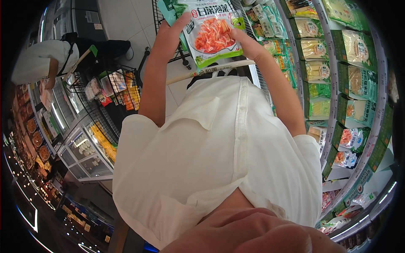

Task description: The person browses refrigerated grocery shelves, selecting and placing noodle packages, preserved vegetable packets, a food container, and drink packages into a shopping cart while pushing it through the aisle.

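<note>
Both my hands hold up a plastic packet of cabbage kimchi (212,34) at the top of the view, its printed front turned towards the camera. My left hand (171,36) grips one side, with the thumb over the front. A second green packet (169,11) shows behind the first on that side. My right hand (248,44) pinches the other side near the lower corner. Under the packet runs the handle (202,72) of a shopping cart, close to my body. Part of the cart's black wire basket (157,15) shows beyond my left hand.
Refrigerated shelves (330,95) with packaged foods curve along the right, with similar kimchi packets (350,139) on one tier. At the left, another person (44,60) stands by a loaded shopping cart (104,95). Glass-fronted display cases (85,153) stand below that cart.
</note>
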### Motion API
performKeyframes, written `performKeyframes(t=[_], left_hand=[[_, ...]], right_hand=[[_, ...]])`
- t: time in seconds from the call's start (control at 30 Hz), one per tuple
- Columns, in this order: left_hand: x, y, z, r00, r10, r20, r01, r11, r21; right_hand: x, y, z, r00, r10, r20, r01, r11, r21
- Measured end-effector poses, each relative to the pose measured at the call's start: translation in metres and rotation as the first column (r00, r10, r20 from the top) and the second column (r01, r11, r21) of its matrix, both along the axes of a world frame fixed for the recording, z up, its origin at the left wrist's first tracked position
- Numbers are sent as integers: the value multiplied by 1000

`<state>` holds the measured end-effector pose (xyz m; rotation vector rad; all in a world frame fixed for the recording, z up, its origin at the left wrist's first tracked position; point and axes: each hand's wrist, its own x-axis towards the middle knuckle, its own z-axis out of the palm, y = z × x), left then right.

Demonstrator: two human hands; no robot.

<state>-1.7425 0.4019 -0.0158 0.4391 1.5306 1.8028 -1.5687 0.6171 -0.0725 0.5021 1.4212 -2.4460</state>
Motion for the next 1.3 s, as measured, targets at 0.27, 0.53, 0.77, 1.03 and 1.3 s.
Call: performKeyframes(t=[0.27, 0.53, 0.77, 1.03, 1.3], left_hand=[[38, 66, -9, 796, -294, 530, 288, 953, 97], [90, 107, -41, 584, -499, 641, 501, 842, 200], [134, 139, -34, 509, -638, 578, 680, 710, 185], [194, 177, 4, 489, -686, 538, 727, 662, 183], [276, 221, 3, 384, -740, 552, 793, 571, 214]], right_hand=[[54, -17, 7, 852, -523, -16, 516, 845, -139], [128, -27, -2, 643, -766, 16, 755, 630, -184], [208, -46, -31, 339, -939, 53, 904, 310, -296], [316, -47, -19, 50, -998, 48, 918, 27, -395], [408, -47, -20, -209, -974, 84, 890, -225, -397]])
